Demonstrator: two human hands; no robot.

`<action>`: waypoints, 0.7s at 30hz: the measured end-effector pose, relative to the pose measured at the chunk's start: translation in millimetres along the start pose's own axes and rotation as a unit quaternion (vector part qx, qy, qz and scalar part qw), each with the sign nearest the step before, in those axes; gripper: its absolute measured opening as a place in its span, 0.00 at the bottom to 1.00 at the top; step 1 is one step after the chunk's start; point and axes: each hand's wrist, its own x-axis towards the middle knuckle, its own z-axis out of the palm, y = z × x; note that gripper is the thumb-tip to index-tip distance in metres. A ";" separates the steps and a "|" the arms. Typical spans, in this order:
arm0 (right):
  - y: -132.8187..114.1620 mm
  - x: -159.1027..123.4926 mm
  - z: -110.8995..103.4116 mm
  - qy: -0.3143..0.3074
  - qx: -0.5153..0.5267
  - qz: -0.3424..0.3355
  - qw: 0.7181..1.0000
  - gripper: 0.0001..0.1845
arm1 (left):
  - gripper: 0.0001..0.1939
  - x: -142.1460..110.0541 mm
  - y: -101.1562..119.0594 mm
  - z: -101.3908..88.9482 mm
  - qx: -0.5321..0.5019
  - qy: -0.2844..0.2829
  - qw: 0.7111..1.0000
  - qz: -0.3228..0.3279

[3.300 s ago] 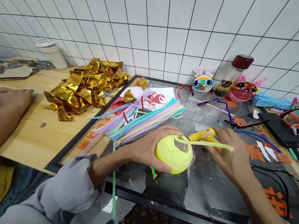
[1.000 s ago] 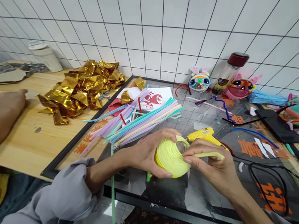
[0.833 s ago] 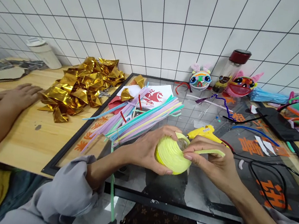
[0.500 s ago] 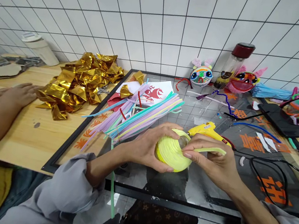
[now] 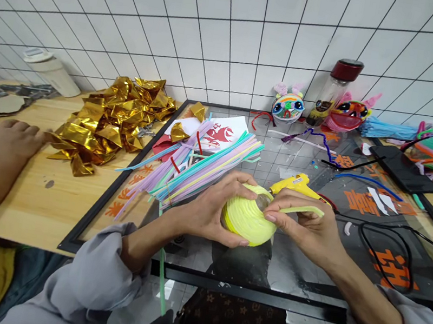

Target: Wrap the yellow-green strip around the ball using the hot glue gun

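My left hand (image 5: 227,210) is wrapped around the side of a ball (image 5: 247,222) covered in rows of yellow pipe cleaner, with a bare clear patch near its top. The thumb and fingers of my right hand (image 5: 307,223) pinch a pale yellow pipe cleaner (image 5: 302,209) against the edge of that patch, and its loose end sticks out to the right. Just behind my right hand lies a yellow hot glue gun (image 5: 295,184), partly covered by it. A bundle of pastel pipe cleaners (image 5: 207,169) rests beyond my left hand.
Crumpled gold foil (image 5: 108,120) is heaped on the left, near a co-worker's hand (image 5: 18,139). Against the wall stand two decorated animal balls (image 5: 287,107) and a bottle (image 5: 334,90). A phone (image 5: 404,169) and a black cable (image 5: 390,228) lie on the right.
The view has shifted slightly, moving everything a little leftward. Both hands keep their grip on the ball and the pipe cleaner, with almost no other movement.
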 end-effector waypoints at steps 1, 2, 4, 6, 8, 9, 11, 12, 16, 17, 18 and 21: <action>0.3 -0.2 -0.2 0.000 -0.002 0.000 1.000 0.10 | 0.41 0.0 0.0 0.0 0.001 -0.001 1.000 0.001; 0.5 -0.4 -0.3 -0.001 -0.004 0.000 1.000 0.09 | 0.41 0.0 0.0 -0.1 0.003 -0.003 1.000 0.003; 0.5 -0.8 -0.4 -0.004 -0.006 -0.002 1.000 0.09 | 0.41 0.1 -0.2 0.0 0.004 -0.002 1.000 0.006; 0.0 -0.8 -0.1 -0.011 -0.006 -0.003 1.000 0.09 | 0.41 0.3 -0.5 0.2 0.001 0.001 1.000 0.009; -0.8 -0.6 0.5 -0.013 -0.006 -0.004 1.000 0.10 | 0.40 0.6 -0.7 0.3 -0.002 0.002 1.000 0.016; -1.2 -0.4 0.7 -0.013 -0.006 -0.006 1.000 0.11 | 0.40 0.8 -0.8 0.4 -0.004 0.002 1.000 0.019; -1.7 -0.1 0.9 -0.009 -0.005 -0.011 1.000 0.11 | 0.39 1.0 -0.8 0.3 -0.006 0.002 1.000 0.022; -1.7 -0.1 0.9 -0.007 -0.005 -0.015 1.000 0.11 | 0.39 1.0 -0.7 0.2 -0.007 0.002 1.000 0.021; -0.3 -0.5 0.4 -0.009 -0.004 -0.033 0.999 0.07 | 0.39 0.1 0.2 0.0 -0.010 -0.003 1.000 0.011; 0.1 -0.6 0.3 -0.010 -0.003 -0.036 0.999 0.07 | 0.38 -0.3 0.4 0.1 -0.011 -0.006 1.000 0.007; 0.4 -0.7 0.4 -0.010 -0.002 -0.037 0.999 0.07 | 0.38 -0.7 0.3 0.3 -0.012 -0.009 1.000 0.003; 0.8 -0.7 0.8 -0.006 0.002 -0.033 0.999 0.07 | 0.40 -1.7 -0.5 1.7 -0.027 -0.004 1.000 -0.001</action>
